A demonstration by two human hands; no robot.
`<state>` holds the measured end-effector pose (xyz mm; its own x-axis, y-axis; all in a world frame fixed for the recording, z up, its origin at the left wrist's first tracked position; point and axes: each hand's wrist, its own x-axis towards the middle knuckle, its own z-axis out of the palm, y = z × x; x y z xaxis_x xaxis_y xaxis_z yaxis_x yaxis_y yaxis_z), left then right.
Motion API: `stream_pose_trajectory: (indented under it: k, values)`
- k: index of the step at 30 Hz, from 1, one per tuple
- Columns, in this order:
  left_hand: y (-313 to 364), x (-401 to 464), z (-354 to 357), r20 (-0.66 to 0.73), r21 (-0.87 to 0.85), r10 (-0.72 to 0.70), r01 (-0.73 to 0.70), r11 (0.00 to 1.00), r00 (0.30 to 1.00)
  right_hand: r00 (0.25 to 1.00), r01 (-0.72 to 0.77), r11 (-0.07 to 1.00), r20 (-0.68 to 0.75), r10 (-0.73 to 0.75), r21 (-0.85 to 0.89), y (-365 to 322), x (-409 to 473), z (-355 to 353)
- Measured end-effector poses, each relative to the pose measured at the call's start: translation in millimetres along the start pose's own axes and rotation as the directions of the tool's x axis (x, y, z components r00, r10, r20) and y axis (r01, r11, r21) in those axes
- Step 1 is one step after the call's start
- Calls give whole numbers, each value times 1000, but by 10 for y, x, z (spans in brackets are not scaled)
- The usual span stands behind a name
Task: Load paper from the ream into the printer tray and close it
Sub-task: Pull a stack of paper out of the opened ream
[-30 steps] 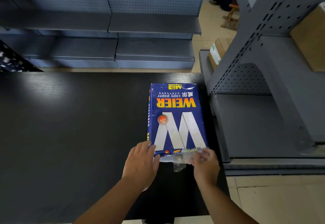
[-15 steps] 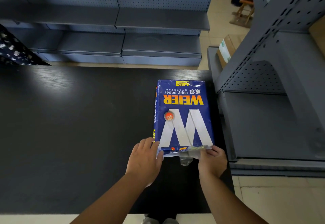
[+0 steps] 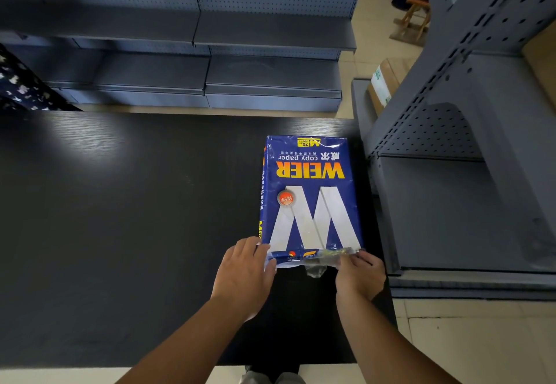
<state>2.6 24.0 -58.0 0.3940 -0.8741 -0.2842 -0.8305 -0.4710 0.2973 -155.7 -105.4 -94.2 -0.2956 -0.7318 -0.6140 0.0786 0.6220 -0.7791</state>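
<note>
A blue ream of copy paper (image 3: 310, 194) with a big white W and orange lettering lies flat on the black table (image 3: 120, 218), near its right edge. The wrapper's near end is torn open and crumpled. My left hand (image 3: 243, 275) rests against the ream's near left corner, fingers curled on the wrapper edge. My right hand (image 3: 359, 273) grips the near right corner, fingertips tucked into the torn wrapper. No printer or tray is in view.
Grey metal shelving (image 3: 469, 173) stands close to the table's right side. More grey shelves (image 3: 192, 61) run along the far side. A cardboard box (image 3: 383, 82) lies on the floor at the back right, and a wooden stool (image 3: 412, 19) stands farther off.
My right hand has slid from the middle of the torn end to the near right corner. The left hand stays at the left corner. The ream has hardly moved.
</note>
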Motion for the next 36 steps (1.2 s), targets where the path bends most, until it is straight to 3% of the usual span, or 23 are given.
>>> stream_pose_trajectory:
  k: [5,10,15,19,22,25,29,33,36]
  values:
    - [-31,-30,17,-40,-3,14,-14,1000,999,991,129,964,-11,-136,-231,34,5,-22]
    - [-34,-39,23,-55,-22,10,-12,1000,998,991,129,911,21,-132,-392,57,50,12]
    - [-39,-56,67,-66,-72,-10,5,997,998,993,115,898,65,-96,-424,42,77,-53]
    - [-44,-69,89,-12,-186,-84,80,979,996,985,87,937,170,-30,-339,51,102,-239]
    - [-39,-38,136,34,-385,-198,196,902,980,948,54,935,312,62,-350,15,125,-422]
    - [-39,26,221,116,-555,-299,311,772,947,858,22,919,480,186,-395,-52,151,-634]
    - [35,70,313,154,-629,-363,375,681,919,758,80,821,569,319,-566,-124,238,-794]
    - [117,44,372,178,-551,-419,443,708,891,874,286,738,482,60,-611,-233,253,-597]
    - [206,14,365,224,-520,-429,479,707,875,863,367,683,505,4,-632,-129,164,-459]
